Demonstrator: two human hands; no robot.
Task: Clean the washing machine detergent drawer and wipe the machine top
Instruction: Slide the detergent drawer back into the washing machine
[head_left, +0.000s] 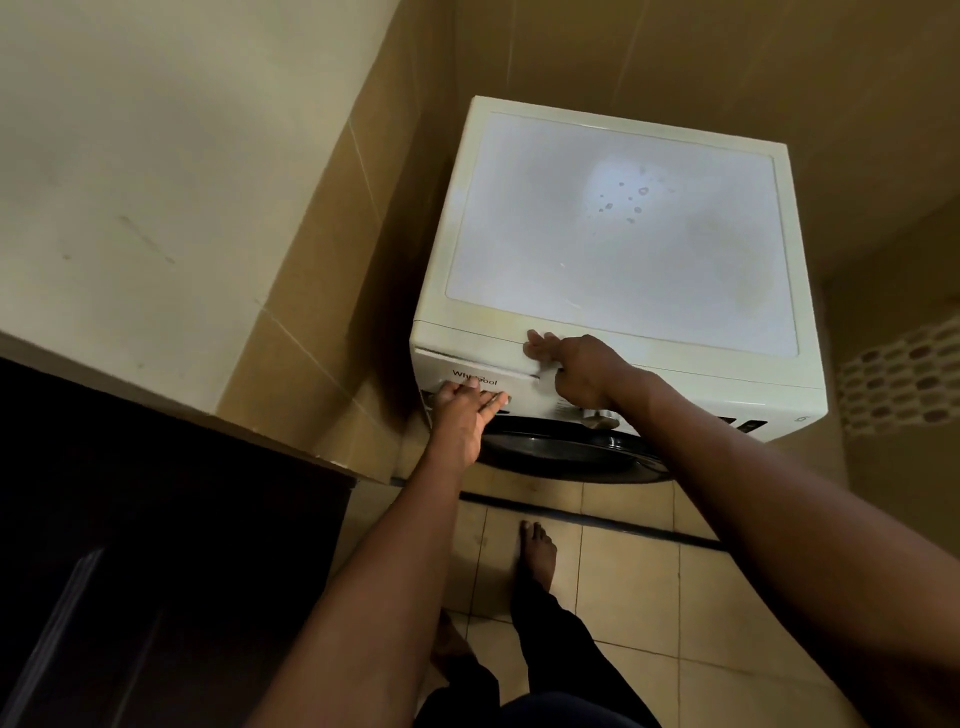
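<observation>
A white front-loading washing machine (618, 228) stands in a tiled corner. Its flat top has water spots and smudges toward the back right. The detergent drawer (483, 366) sits at the front's upper left and is pulled out slightly. My left hand (462, 410) holds the drawer's lower front edge from beneath, fingers curled on the handle. My right hand (576, 366) rests at the drawer's right end, fingertips on the machine's front top edge. The inside of the drawer is hidden.
Tan tiled walls close in behind and to the right of the machine, and a cream wall block stands on the left. A dark cabinet (130, 545) fills the lower left. The dark round door (561, 447) sits below the panel. My bare feet stand on the beige floor tiles.
</observation>
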